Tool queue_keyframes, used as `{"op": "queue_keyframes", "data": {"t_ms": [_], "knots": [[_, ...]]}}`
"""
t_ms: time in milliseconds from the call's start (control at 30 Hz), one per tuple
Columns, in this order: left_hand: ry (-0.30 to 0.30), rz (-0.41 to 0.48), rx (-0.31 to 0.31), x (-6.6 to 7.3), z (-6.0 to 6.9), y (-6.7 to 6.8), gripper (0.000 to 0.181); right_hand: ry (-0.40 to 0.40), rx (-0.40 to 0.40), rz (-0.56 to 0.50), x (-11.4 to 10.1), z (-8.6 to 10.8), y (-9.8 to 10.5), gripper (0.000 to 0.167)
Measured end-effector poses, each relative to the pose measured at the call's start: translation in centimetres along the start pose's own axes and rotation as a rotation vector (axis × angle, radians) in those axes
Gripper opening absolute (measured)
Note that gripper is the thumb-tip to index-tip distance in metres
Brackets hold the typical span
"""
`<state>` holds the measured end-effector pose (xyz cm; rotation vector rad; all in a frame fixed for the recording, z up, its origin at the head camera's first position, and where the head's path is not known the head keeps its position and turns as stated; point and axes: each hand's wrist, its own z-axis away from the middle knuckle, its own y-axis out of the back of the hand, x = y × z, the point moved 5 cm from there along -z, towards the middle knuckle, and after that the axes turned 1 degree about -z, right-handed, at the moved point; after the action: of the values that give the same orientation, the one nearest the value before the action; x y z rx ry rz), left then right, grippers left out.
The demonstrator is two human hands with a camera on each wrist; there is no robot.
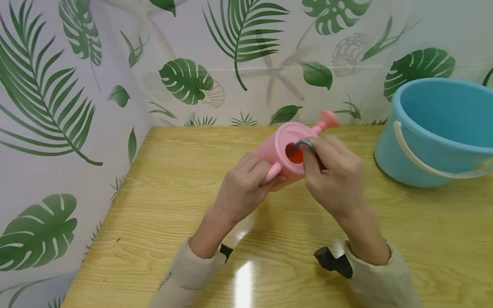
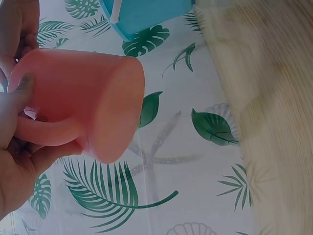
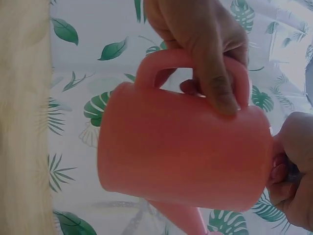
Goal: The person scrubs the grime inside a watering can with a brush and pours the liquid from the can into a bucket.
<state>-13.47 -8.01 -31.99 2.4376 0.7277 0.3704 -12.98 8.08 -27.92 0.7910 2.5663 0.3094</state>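
Note:
A pink watering can (image 1: 265, 147) is held up over the table, its round top opening tilted toward me and its spout pointing to the far right. My left hand (image 1: 244, 184) grips the can's side handle, fingers wrapped round it. At the opening, my right hand (image 1: 337, 171) pinches a slim grey-blue object (image 1: 308, 143) that reaches into the can; its kind is not clear, and its far end is hidden inside. The left wrist view shows the underside of the can (image 2: 120, 112). In the right wrist view its side (image 3: 181, 147) hides most of the opening.
A large blue bucket (image 1: 417, 149) with a white handle stands on the wooden table (image 1: 165, 184) at the right. Leaf-printed cloth (image 1: 185, 81) covers the walls behind and at the left. Black wrist mounts (image 1: 333, 262) stick out from the sleeves.

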Motion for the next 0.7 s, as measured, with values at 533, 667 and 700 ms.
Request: {"op": "queue_keyframes", "data": {"t_ms": [533, 667, 700], "knots": [[-0.033, 0.071, 0.002, -0.6, 0.2, 0.4, 0.032, 0.052, 0.023, -0.023, -0.7, -0.1, 0.4, 0.004], [-0.033, 0.042, -0.012, -0.6, 0.2, 0.3, 0.031, 0.034, 0.047, -0.039, -0.7, -0.1, 0.8, 0.004], [-0.034, 0.035, -0.015, -0.6, 0.2, 0.2, 0.031, 0.031, 0.039, -0.036, -0.6, -0.1, 0.6, 0.004]]}}
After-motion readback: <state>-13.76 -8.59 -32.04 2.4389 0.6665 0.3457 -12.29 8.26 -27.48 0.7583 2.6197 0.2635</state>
